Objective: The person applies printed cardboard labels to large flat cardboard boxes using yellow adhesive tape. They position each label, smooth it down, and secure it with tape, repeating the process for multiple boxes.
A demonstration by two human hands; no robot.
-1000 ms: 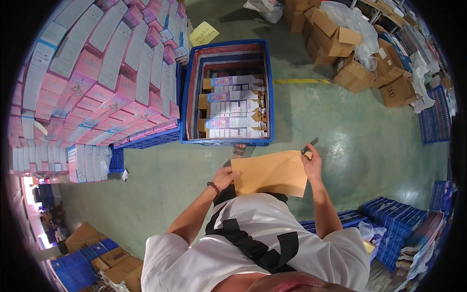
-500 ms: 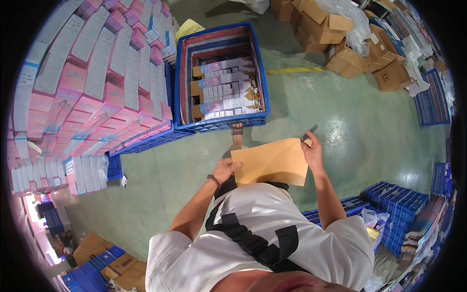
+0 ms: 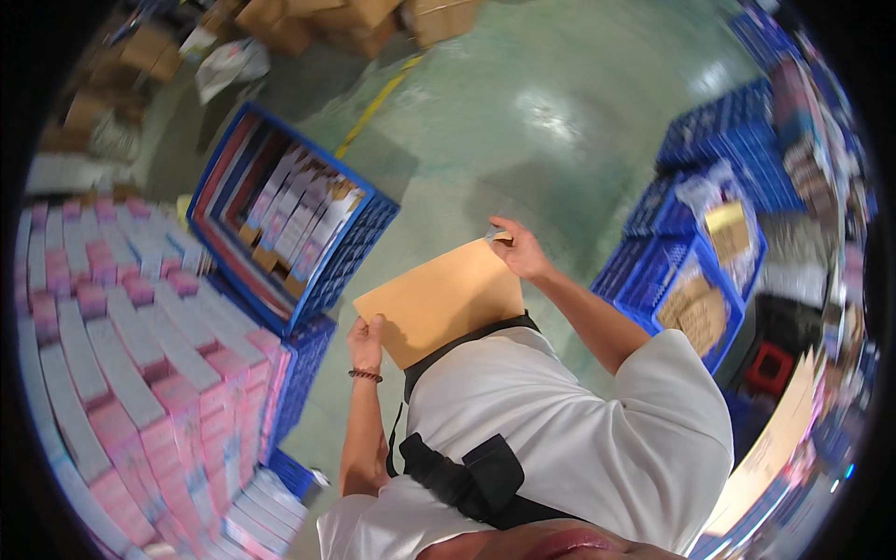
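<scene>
A flat tan sheet of card or stiff paper (image 3: 443, 299) is held level in front of my waist. My left hand (image 3: 365, 342) pinches its left end, with the thumb on top and a beaded bracelet at the wrist. At the far right corner my right hand (image 3: 521, 250) is closed on the sheet's edge. A small greyish tool (image 3: 494, 233) sticks out from the right hand's fingers; it is blurred and its kind cannot be made out. Ahead to the left stands a blue crate (image 3: 369, 229) lined with striped cloth, with several pale printed boxes (image 3: 303, 210) inside.
Stacked pink and white boxes (image 3: 140, 392) fill the left side, beside a blue crate (image 3: 303, 373). To the right are blue crates (image 3: 644, 266) holding cardboard and plastic, with more stacked blue crates (image 3: 719, 140) behind. Brown cartons (image 3: 345, 28) lie at the far edge, near a yellow floor line (image 3: 378, 103).
My body has turned to the right, so the lined crate and pink boxes now sit farther left and the right-hand crates come closer. Both hands still hold the sheet, now tilted differently.
</scene>
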